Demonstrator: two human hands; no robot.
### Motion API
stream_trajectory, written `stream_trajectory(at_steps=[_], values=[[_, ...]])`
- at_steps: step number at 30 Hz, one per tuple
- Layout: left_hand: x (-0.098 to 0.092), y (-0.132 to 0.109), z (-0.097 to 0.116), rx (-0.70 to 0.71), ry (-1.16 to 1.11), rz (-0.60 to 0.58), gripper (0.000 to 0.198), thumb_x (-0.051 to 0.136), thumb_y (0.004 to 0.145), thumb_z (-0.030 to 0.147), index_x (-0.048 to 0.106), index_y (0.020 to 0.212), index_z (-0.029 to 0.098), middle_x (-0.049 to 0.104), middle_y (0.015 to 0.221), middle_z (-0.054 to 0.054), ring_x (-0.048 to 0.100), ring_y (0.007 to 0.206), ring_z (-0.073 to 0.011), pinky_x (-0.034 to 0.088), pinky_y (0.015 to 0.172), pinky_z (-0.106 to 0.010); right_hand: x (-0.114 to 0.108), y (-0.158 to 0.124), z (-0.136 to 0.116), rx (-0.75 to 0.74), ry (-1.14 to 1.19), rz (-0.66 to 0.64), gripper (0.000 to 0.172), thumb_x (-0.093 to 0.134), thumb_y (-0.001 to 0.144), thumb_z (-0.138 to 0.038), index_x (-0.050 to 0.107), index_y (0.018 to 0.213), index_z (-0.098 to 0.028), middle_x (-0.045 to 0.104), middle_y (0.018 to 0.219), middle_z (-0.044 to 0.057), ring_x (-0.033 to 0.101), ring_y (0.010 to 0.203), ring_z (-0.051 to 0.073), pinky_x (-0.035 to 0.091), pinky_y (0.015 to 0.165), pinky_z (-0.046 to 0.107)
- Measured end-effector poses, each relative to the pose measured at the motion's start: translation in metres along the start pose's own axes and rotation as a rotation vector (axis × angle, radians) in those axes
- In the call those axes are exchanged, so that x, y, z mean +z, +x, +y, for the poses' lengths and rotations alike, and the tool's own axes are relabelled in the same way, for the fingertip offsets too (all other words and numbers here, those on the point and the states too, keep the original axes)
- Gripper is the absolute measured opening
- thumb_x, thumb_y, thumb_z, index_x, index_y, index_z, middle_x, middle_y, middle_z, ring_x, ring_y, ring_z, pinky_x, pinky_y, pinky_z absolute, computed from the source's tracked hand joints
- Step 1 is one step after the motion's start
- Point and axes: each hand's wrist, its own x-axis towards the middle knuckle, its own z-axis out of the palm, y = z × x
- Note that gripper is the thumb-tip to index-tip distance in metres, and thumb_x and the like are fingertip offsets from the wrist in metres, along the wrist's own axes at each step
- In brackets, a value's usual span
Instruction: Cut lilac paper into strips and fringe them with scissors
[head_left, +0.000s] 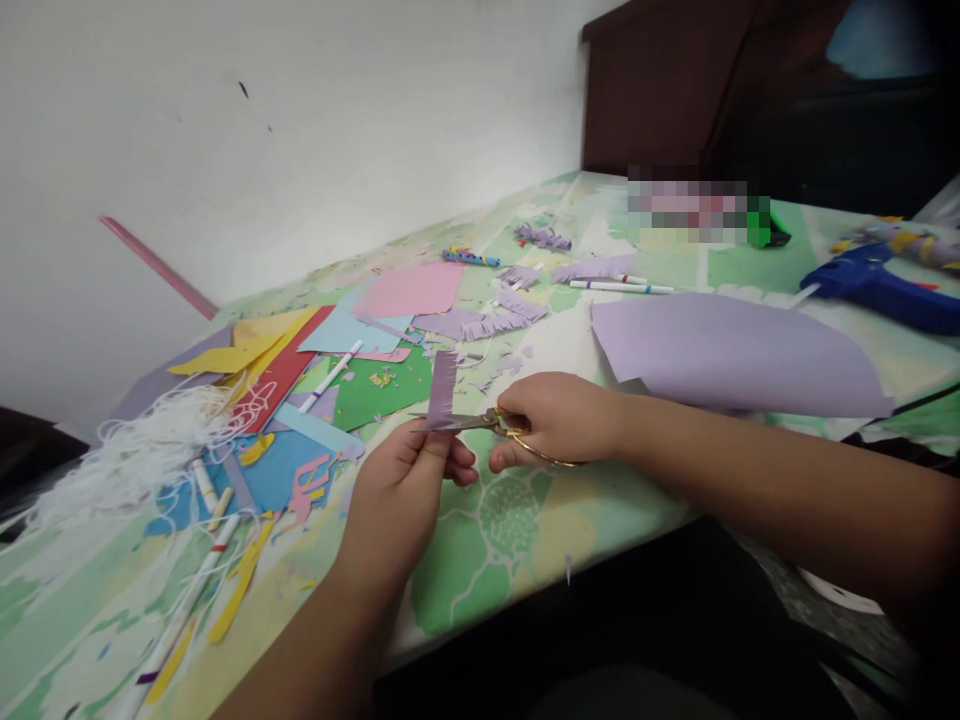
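Observation:
My left hand (401, 490) pinches the lower end of a purple paper strip (443, 385), which stands upright with small cuts fringing its right edge. My right hand (559, 420) grips a pair of scissors (480, 420) with gold-coloured handles. The blades are parted and lie across the strip just above my left thumb. Several fringed purple paper strips (502, 320) lie on the table beyond my hands. To the right, close to my right forearm, rests a large curled sheet of purple paper (735, 350).
A patterned green cloth (510, 560) covers the table. On the left lie white string (142, 460), coloured paper sheets (409, 295) and marker pens (330, 375). A blue glue gun (885, 285) is at the right. The wall (337, 120) borders the table's far left side.

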Motion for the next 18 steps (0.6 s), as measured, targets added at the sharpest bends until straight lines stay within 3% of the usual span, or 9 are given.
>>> stream_trajectory(at_steps=[18], values=[[0.0012, 0.0012, -0.0065, -0.04, 0.002, 0.031, 0.02, 0.047, 0.072, 0.033, 0.055, 0.066, 0.015, 0.057, 0.056, 0.002, 0.056, 0.048, -0.0095, 0.044, 0.051, -0.022, 0.0024, 0.0016, 0.002, 0.002, -0.02, 0.028, 0.057, 0.03, 0.062, -0.069, 0.055, 0.06, -0.017, 0.049, 0.049, 0.001, 0.033, 0.042, 0.009, 0.019, 0.04, 0.021]])
